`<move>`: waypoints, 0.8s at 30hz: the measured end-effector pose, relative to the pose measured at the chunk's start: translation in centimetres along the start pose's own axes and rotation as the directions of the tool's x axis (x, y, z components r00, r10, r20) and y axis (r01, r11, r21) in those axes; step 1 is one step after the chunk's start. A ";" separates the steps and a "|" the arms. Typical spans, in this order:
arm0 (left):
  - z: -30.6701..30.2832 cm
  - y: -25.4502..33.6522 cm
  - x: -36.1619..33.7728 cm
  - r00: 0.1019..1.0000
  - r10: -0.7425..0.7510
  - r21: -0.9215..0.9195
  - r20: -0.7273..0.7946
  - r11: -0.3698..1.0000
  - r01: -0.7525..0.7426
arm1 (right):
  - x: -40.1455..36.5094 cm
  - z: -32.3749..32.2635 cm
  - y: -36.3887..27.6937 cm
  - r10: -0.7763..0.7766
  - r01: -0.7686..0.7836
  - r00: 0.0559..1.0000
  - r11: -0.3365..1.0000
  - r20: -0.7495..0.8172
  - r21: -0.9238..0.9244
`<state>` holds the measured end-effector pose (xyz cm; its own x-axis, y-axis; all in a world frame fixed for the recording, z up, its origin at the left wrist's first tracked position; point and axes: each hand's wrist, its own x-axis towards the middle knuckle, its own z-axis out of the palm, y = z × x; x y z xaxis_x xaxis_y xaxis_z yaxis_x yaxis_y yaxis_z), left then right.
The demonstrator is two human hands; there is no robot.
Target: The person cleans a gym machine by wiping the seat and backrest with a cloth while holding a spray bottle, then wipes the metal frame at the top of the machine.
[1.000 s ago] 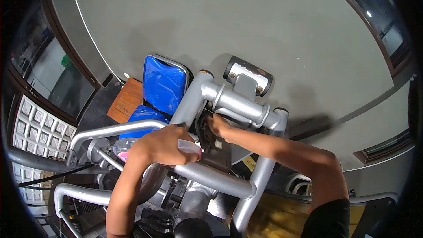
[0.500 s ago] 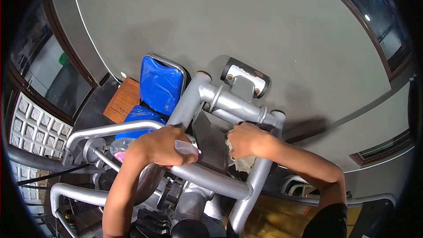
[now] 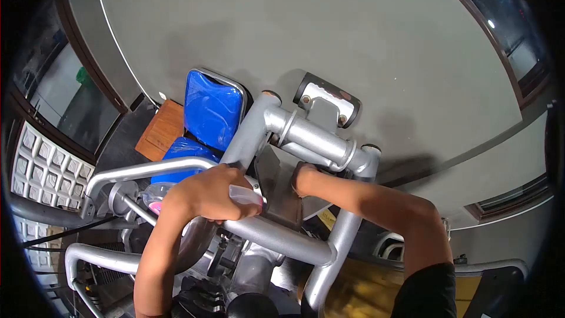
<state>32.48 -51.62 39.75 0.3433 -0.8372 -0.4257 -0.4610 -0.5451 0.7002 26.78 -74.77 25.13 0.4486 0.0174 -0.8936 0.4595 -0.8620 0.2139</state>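
My left hand [image 3: 209, 195] is closed around a clear plastic spray bottle [image 3: 244, 195] with pink parts, just above the silver crossbar [image 3: 276, 238] of a tubular metal machine frame. Part of the bottle also shows to the left of the hand. My right hand [image 3: 304, 180] reaches in between the frame's tubes, at a dark flat plate [image 3: 279, 200]. Its fingers are hidden behind the wrist and plate, and whatever they hold is out of sight.
A blue folding chair [image 3: 213, 109] in plastic wrap stands by a wooden box [image 3: 160, 131] on the left. A padded roller with torn covering [image 3: 327, 100] juts out near the grey wall [image 3: 306, 23]. Curved silver handles [image 3: 150, 169] extend left.
My right hand has moved left and inward toward the plate, and the beige cloth it held is now hidden. My left hand keeps hold of the spray bottle, almost unmoved.
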 end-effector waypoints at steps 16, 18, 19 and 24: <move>-0.9 1.7 -0.6 0.977 -0.201 -0.084 0.071 0.975 0.207 | -14.0 -2.6 -0.6 -0.010 0.069 0.764 0.995 -0.646 0.066; -0.4 1.3 -0.6 0.984 -0.179 -0.078 0.019 0.981 0.180 | -12.4 -2.2 -0.9 0.011 -0.154 0.567 0.984 -0.824 -0.093; -0.4 1.2 -0.7 0.987 -0.159 -0.072 -0.035 0.985 0.157 | -11.2 -1.7 -0.9 0.011 -0.158 0.564 0.983 -0.826 -0.095; -0.9 1.5 -1.0 0.990 -0.138 -0.179 0.019 0.974 0.139 | -7.8 0.0 -1.7 0.136 -0.451 0.398 0.890 -0.907 -0.064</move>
<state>32.15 -51.57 41.75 0.3882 -0.7547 -0.5289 -0.2548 -0.6394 0.7254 22.51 -73.42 31.69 0.9365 0.3492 0.0320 0.2559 -0.7428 0.6187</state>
